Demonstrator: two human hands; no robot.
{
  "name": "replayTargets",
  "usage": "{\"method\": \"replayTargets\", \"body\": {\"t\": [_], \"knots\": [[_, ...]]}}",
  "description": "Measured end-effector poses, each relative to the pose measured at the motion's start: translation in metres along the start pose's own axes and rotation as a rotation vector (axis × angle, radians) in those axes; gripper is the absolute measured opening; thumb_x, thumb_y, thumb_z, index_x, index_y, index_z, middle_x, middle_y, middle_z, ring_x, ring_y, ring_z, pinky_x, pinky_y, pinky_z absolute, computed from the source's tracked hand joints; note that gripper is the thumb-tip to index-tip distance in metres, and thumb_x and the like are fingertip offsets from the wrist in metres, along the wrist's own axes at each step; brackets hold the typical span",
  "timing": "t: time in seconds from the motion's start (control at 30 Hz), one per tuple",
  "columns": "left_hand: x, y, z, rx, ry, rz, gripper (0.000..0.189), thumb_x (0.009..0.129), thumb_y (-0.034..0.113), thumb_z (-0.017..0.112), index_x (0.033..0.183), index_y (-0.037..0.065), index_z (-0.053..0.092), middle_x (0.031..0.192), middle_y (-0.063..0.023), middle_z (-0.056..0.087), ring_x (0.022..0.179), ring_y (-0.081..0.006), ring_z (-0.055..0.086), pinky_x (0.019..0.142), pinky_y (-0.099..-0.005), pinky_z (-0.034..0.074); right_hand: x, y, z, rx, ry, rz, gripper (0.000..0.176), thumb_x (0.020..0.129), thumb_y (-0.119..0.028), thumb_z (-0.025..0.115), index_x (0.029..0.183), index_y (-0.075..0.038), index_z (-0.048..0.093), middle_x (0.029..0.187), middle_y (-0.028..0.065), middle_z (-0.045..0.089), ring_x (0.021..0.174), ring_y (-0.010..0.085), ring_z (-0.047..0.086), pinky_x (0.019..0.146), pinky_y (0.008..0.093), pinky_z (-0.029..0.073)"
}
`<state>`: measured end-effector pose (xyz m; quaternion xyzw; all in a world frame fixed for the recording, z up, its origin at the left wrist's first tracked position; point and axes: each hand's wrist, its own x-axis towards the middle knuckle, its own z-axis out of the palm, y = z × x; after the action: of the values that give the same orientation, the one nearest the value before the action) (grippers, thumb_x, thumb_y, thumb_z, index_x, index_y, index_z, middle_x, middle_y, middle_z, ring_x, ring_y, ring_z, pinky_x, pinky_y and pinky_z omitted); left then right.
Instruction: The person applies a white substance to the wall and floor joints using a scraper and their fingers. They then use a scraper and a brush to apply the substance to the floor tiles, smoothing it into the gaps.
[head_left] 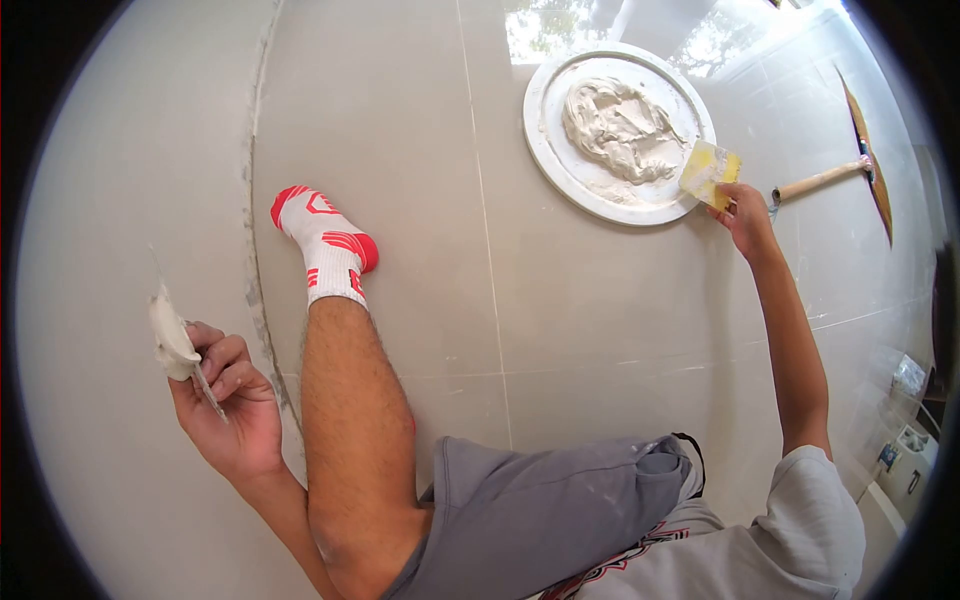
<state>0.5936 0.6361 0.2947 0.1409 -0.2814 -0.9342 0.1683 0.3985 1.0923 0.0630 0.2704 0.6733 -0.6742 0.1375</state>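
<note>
While glossy grey floor tiles [400, 120] mirror daylight, left hand [225, 400] grips a grout-laden blade [172, 340], right hand [745, 215] a yellow scraper [708, 172].

White sock [325, 245] at 10 o'clock, red toe, heel and stripe markings. Grey shorts [540, 510] at 6 o'clock, white smears. Pale short-sleeved T-shirt [815, 510] at 4 o'clock, red-black print. Left hand [235, 410], right hand [745, 215] bare.

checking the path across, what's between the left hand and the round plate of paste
Head view: the person's own lower leg and socked foot lie between the left hand and the plate; beyond them, bare floor tile.
</note>
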Motion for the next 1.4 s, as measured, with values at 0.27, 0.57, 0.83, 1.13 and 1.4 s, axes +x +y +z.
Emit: {"method": "replayTargets", "body": {"t": [0.27,0.57,0.83,1.13,1.4], "knots": [[0.000,-0.007,0.002,-0.053,-0.002,0.007,0.023,0.087,0.011,0.044,0.105,-0.002,0.048,0.094,-0.0080,0.055,0.065,-0.0122,0.041,0.049,-0.0211,0.040,0.003,0.004,0.004,0.169,0.042,0.139,0.030,0.078,-0.012,0.051,0.105,0.000,0.046,0.097,0.0088,0.050,0.086,0.0164,0.047,0.079,0.0325,0.041],[-0.003,-0.010,0.006,-0.052,0.041,0.021,0.023,0.087,0.012,0.043,0.104,-0.001,0.049,0.094,-0.0070,0.054,0.065,-0.0120,0.041,0.049,-0.0211,0.039,0.002,0.014,-0.011,0.394,-0.216,0.007,0.032,0.083,-0.016,0.050,0.110,-0.001,0.044,0.104,0.0089,0.049,0.094,0.0175,0.049,0.082,0.0324,0.043],[0.015,-0.002,-0.003,-0.038,0.061,0.042,0.024,0.088,0.014,0.040,0.105,-0.001,0.048,0.096,-0.0073,0.054,0.065,-0.0123,0.041,0.049,-0.0212,0.040,0.014,0.019,-0.012,0.285,-0.103,0.012,0.030,0.085,-0.013,0.046,0.112,0.001,0.041,0.108,0.0084,0.048,0.097,0.0176,0.050,0.083,0.0315,0.044],[0.034,0.003,0.005,-0.035,0.112,-0.005,0.024,0.086,0.013,0.044,0.104,-0.001,0.049,0.095,-0.0076,0.055,0.064,-0.0119,0.040,0.049,-0.0206,0.038,0.002,-0.005,-0.022,-0.244,0.030,-0.181,0.019,0.084,-0.009,0.048,0.099,0.003,0.052,0.087,0.0055,0.058,0.079,0.0126,0.055,0.075,0.0265,0.045],[0.032,0.014,-0.012,-0.103,0.091,-0.052,0.023,0.086,0.012,0.045,0.104,-0.002,0.047,0.094,-0.0090,0.054,0.065,-0.0120,0.040,0.050,-0.0214,0.038,-0.007,-0.032,-0.021,-0.785,0.108,-0.643,0.016,0.077,-0.001,0.050,0.093,0.002,0.054,0.078,0.0113,0.059,0.067,0.0217,0.057,0.059,0.0317,0.047]]}}
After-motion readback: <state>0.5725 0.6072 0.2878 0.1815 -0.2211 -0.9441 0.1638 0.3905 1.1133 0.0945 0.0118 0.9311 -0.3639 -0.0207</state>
